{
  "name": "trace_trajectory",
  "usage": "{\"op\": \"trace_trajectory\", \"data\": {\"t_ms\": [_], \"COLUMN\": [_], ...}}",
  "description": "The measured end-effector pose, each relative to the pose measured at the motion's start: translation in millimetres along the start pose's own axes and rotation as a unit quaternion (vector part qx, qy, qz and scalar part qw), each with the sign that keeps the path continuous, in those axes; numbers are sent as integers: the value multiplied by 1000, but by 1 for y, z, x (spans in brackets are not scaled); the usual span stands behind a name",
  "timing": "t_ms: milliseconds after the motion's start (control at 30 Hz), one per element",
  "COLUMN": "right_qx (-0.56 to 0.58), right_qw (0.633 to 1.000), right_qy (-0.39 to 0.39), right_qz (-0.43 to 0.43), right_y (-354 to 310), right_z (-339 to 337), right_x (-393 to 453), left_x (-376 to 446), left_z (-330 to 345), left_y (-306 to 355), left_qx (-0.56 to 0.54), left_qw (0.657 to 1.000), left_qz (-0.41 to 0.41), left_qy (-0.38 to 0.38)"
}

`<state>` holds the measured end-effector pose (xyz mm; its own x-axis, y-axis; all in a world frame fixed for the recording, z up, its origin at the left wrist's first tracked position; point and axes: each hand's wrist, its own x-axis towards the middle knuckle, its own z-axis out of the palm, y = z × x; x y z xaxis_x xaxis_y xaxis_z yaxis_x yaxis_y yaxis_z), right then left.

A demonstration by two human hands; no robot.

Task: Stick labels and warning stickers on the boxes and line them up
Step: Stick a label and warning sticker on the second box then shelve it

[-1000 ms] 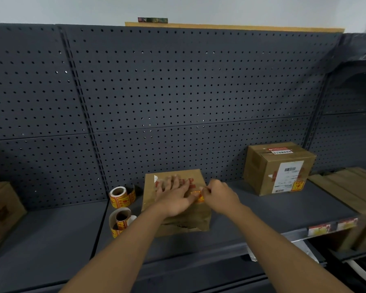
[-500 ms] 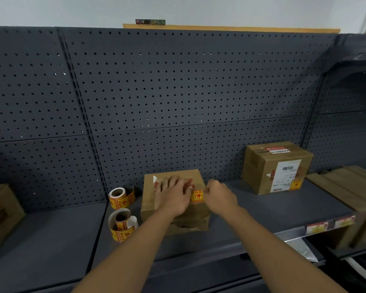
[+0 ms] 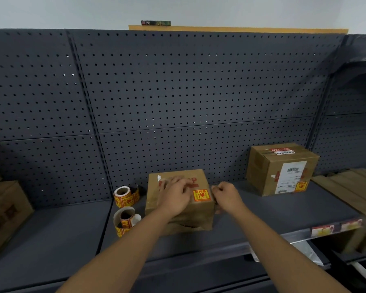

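Observation:
A brown cardboard box (image 3: 178, 216) sits on the dark shelf (image 3: 283, 212) in front of me. A yellow and red warning sticker (image 3: 201, 195) is stuck on its top, near the right edge. My left hand (image 3: 174, 195) rests flat on the top, left of the sticker, over red print. My right hand (image 3: 226, 196) is at the box's right edge, with its fingers curled over that edge and the thumb against the side. A second box (image 3: 281, 169) stands farther right on the shelf and carries a white shipping label, a top label and a warning sticker.
Two rolls of warning stickers (image 3: 126, 195) (image 3: 125, 219) lie just left of the box. More cardboard boxes (image 3: 6, 210) sit at the far left, and flat wooden boards (image 3: 351, 187) at the far right. A grey pegboard (image 3: 178, 92) backs the shelf.
My right hand has slid right, off the sticker, to the box's right edge, so the whole sticker now shows. My left hand stays on the box top.

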<state>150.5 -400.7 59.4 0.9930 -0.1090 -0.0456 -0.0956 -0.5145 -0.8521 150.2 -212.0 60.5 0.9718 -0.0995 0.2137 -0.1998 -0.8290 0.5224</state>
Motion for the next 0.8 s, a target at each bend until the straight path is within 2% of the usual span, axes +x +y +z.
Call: {"op": "trace_trajectory", "data": {"t_ms": [100, 167, 233, 300, 400, 500, 600, 700, 800], "right_qx": [6, 14, 22, 41, 104, 139, 136, 126, 87], "right_qw": [1000, 1000, 1000, 999, 990, 982, 984, 989, 990], "right_qy": [-4, -5, -11, -27, -98, -131, -116, -72, -11], "right_qz": [-18, -19, -17, -13, -11, -10, -3, -38, -109], "right_y": [12, 17, 21, 24, 22, 21, 15, 1, -25], "right_z": [-2, -1, 0, 3, 9, 14, 17, 10, -4], "right_x": [-6, -7, -6, -8, -19, -25, -25, -26, -29], "left_x": [-8, -12, -15, -20, -30, -37, -40, -41, -40], "left_z": [-13, -25, -37, -43, -42, -36, -33, -35, -29], "left_y": [0, -2, -10, -22, -39, -44, -45, -41, -39], "left_qx": [-82, -59, 10, 82, 102, 34, -17, -73, -160], "left_qw": [996, 998, 999, 997, 988, 991, 991, 988, 975], "left_qz": [10, 31, 39, -4, -110, -130, -134, -129, -153], "left_qy": [11, 11, 13, 10, -22, -27, -24, -30, -30]}}
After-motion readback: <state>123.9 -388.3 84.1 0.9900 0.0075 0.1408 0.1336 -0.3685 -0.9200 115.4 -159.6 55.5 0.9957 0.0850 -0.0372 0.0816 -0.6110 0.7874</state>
